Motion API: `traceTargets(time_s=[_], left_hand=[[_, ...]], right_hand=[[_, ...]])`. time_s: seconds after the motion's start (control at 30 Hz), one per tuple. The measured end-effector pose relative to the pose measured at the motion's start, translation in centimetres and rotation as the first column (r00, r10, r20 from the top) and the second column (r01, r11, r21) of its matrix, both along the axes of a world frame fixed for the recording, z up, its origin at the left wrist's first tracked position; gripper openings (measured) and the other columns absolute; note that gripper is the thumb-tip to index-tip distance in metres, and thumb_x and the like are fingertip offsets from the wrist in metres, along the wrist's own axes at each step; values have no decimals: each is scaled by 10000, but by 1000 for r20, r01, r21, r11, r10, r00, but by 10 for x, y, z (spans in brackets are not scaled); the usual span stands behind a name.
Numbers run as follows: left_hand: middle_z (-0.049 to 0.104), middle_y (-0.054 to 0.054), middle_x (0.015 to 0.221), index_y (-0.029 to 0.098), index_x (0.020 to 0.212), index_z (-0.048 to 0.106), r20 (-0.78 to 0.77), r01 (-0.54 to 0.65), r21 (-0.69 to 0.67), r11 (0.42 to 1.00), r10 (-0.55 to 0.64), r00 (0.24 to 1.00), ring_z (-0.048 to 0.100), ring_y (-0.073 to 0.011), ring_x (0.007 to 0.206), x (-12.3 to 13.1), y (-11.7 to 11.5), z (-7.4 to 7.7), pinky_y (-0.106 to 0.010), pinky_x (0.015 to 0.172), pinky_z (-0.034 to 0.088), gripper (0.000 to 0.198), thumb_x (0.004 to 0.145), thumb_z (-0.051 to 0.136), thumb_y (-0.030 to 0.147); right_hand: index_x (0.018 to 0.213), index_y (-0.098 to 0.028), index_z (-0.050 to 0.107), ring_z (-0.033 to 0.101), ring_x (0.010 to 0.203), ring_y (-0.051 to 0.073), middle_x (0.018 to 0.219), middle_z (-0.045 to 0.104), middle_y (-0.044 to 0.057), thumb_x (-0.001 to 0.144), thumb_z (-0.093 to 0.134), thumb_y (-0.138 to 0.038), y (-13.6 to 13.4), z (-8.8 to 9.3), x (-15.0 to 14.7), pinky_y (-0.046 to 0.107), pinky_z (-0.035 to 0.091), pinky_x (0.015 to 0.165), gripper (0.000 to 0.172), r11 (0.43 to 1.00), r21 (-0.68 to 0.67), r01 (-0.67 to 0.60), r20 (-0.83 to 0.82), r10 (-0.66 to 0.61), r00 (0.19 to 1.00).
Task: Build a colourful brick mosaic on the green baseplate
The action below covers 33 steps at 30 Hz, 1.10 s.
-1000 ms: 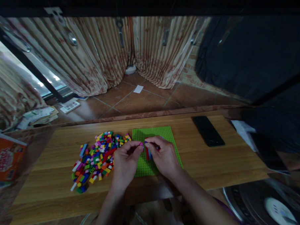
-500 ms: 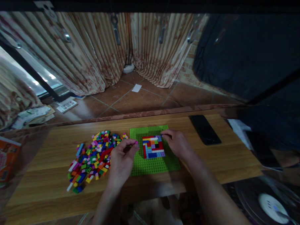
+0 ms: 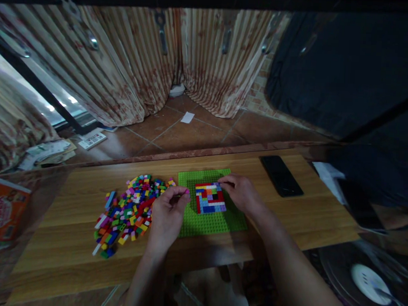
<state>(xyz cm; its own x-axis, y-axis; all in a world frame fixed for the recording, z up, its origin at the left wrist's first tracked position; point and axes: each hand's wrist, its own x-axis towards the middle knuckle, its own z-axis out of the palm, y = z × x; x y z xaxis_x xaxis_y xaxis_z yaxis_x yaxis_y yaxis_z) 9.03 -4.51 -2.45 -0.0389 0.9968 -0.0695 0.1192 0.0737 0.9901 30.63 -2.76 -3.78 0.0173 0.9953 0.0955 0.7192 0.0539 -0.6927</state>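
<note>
A green baseplate (image 3: 218, 219) lies on the wooden table (image 3: 289, 215). On it sits a flat square of mixed-colour bricks (image 3: 209, 197). My left hand (image 3: 167, 217) hovers at the plate's left edge, fingertips pinched on a small pink brick (image 3: 187, 192). My right hand (image 3: 244, 193) rests on the plate at the square's upper right corner, fingers curled with the tips touching the bricks. A heap of several loose coloured bricks (image 3: 129, 210) lies left of the plate.
A black phone (image 3: 281, 175) lies on the table's back right. An orange box (image 3: 1, 212) stands at the far left. A round fan (image 3: 370, 282) sits on the floor at lower right. Beyond the table are tiled floor and striped curtains (image 3: 126, 64).
Both hands were together over the plate, hiding the square. My right hand has moved to the square's upper right corner and my left hand has drawn back to the left, uncovering the square.
</note>
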Motion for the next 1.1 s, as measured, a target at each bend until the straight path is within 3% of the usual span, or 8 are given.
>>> traceTargets(time_s=[0.5,0.7,0.9,0.97,1.1], left_hand=[[686,-1,754,157,815,696,6,24,-5,1000,-24,1000,612,-136,713,4,1,0,-245,698,460,116,706,680,194],[714,-15,796,159,826,710,43,27,-26,999,-26,999,633,-148,742,10,0,1,-256,720,475,132,701,688,192],[715,-27,827,163,844,713,84,52,-14,999,-51,995,636,-148,758,16,-3,-2,-258,729,484,129,727,683,211],[704,-28,831,162,865,709,88,56,-11,998,-54,995,631,-146,761,17,-3,-4,-255,725,484,148,725,690,205],[678,-23,836,165,903,688,116,66,34,997,-69,991,619,-138,773,18,-4,-3,-248,727,485,179,727,689,197]], right_hand=[[828,-217,753,675,765,183,811,753,24,790,615,-156,7,1,4,321,503,753,156,992,-122,-25,-110,11,994],[934,-223,737,681,864,199,926,751,41,792,623,-209,5,-5,15,353,504,825,182,996,-65,-62,-169,50,984],[935,-200,716,657,738,174,838,725,33,855,572,-322,-2,8,12,318,513,712,205,990,104,97,-333,-57,941],[915,-204,718,657,777,173,856,722,31,860,580,-350,-8,14,-1,305,508,722,207,990,127,57,-370,-6,929],[960,-211,712,652,858,172,934,718,41,861,604,-321,-18,20,-34,297,497,766,184,980,120,-156,-326,187,927]])
